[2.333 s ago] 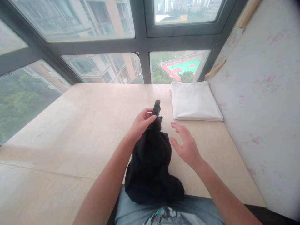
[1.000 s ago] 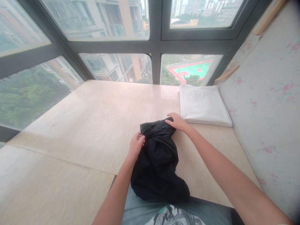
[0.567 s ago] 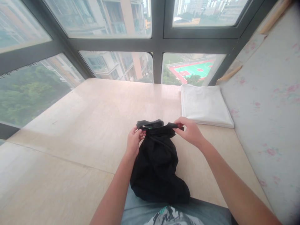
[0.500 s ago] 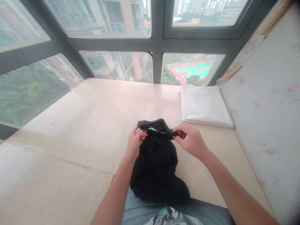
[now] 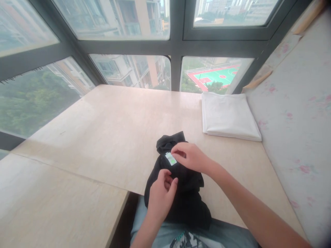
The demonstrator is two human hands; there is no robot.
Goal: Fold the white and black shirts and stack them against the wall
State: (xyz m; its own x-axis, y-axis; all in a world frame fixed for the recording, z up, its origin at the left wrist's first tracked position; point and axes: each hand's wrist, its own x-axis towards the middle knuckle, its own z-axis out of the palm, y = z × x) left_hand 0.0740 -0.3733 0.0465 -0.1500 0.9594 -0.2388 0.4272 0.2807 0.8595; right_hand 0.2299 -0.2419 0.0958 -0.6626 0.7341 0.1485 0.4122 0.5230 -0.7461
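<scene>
A black cloth garment (image 5: 181,206) lies bunched at the table's front edge, partly on my lap. Near its folded upper end shows a small white label (image 5: 170,159) with green print. My right hand (image 5: 191,156) comes in from the right, thumb and forefinger pinched at the label's right edge. Lower down and to the left, my left hand (image 5: 162,189) hovers over the cloth. Its fingers are loosely curled, the thumb stands apart, and nothing shows between them. The garment's middle is partly covered by both hands.
A folded white cloth (image 5: 230,117) rests at the back right of the pale table (image 5: 116,137), beside a flowered wall (image 5: 292,137). Grey-framed windows (image 5: 176,48) border the back and left. A step in the table's edge lies left of my lap.
My left hand has let go of the garment's upper edge and moved down and right. My right hand has shifted left from the edge to the label, which is now more exposed.
</scene>
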